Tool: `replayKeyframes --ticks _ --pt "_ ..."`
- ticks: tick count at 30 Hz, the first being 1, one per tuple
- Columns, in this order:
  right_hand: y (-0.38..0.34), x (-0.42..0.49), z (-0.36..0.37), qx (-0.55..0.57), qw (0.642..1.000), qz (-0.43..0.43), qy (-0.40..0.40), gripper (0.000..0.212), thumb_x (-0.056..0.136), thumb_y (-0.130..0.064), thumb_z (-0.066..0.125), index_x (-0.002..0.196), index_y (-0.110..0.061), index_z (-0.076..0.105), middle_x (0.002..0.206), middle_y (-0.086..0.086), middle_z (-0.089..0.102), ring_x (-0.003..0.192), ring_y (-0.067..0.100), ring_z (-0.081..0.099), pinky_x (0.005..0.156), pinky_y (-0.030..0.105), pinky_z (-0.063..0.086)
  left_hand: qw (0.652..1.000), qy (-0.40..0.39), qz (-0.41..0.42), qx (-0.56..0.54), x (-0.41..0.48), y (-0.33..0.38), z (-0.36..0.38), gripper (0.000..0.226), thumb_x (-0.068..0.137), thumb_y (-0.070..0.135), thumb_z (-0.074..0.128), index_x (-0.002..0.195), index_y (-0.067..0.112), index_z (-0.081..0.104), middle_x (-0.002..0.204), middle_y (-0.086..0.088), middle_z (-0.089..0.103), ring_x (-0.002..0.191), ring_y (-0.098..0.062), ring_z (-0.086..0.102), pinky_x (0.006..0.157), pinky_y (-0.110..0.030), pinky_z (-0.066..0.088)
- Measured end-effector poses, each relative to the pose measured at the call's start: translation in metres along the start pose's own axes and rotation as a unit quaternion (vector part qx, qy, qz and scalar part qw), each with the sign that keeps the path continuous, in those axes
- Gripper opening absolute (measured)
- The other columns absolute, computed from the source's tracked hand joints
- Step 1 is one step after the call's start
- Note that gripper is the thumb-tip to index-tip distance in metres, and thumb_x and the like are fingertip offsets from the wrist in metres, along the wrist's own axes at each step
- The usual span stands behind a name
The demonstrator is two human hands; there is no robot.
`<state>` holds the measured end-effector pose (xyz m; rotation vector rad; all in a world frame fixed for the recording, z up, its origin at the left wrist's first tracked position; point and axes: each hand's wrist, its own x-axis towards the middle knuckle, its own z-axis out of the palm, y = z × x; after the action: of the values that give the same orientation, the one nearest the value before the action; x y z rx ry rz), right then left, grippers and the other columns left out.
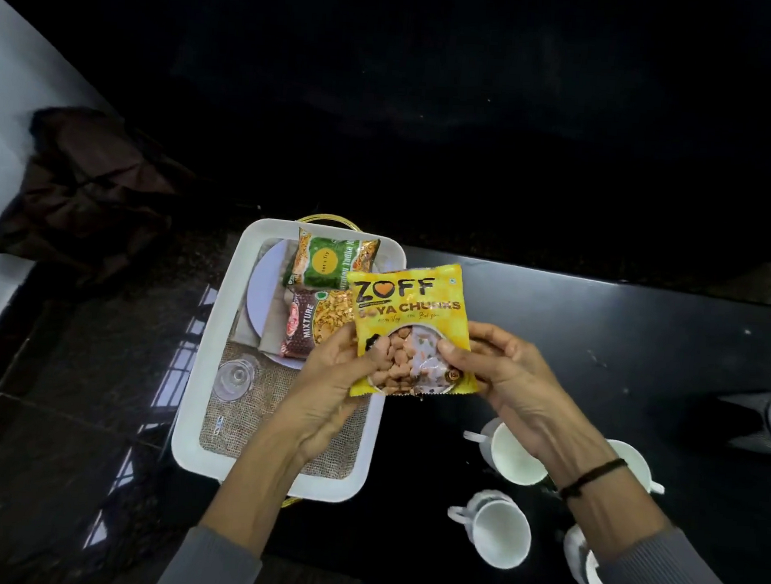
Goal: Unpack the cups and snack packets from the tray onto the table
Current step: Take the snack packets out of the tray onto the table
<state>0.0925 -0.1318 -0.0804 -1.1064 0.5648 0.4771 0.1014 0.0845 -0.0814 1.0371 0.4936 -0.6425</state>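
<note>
Holding yellow soya packet (411,325) over the right rim of the tray (197,393)

We go left to right. The white tray sits left of centre. A clear glass (234,377) lies on its burlap liner, and the green packet (331,263) and Mixture packet (305,327) wait at its far end, not yet unpacked. Left hand (332,388) grips the soya packet's lower left corner, thumb on the front, fingers hidden behind. Right hand (500,375) pinches the lower right edge, thumb on the clear window. The packet sits between both hands, face toward us, lifted clear of the tray. White cups (502,538) stand lower right on the black table (641,352). Our call: carry it right, lay it flat on bare table above the cups, and keep the grip light since the chunks could crush.
</note>
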Motion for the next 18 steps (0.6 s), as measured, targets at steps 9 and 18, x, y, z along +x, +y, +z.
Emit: replayKeyframes --ticks 9,18 --pt "-0.009 0.008 -0.044 0.053 0.997 0.056 0.018 0.054 0.071 -0.011 0.086 0.121 -0.001 0.065 0.120 0.018 0.075 0.110 0.036 0.073 0.086 0.045 0.061 0.988 0.049 -0.002 0.145 0.022 -0.023 0.029 0.046 0.060 0.016 0.090 0.101 0.011 0.071 0.088 -0.005 0.082 0.082 -0.019 0.079 0.064 -0.024 0.062" --pt "0.001 0.020 -0.041 0.064 0.978 0.033 0.197 0.037 0.077 -0.030 0.089 0.099 -0.003 0.076 0.090 0.019 0.080 0.079 0.038 0.079 0.070 0.054 0.064 0.965 0.037 0.050 0.254 0.034 -0.037 0.046 0.069 0.077 0.006 0.087 0.136 0.027 0.060 0.111 -0.007 0.078 0.094 -0.018 0.078 0.078 -0.034 0.064"
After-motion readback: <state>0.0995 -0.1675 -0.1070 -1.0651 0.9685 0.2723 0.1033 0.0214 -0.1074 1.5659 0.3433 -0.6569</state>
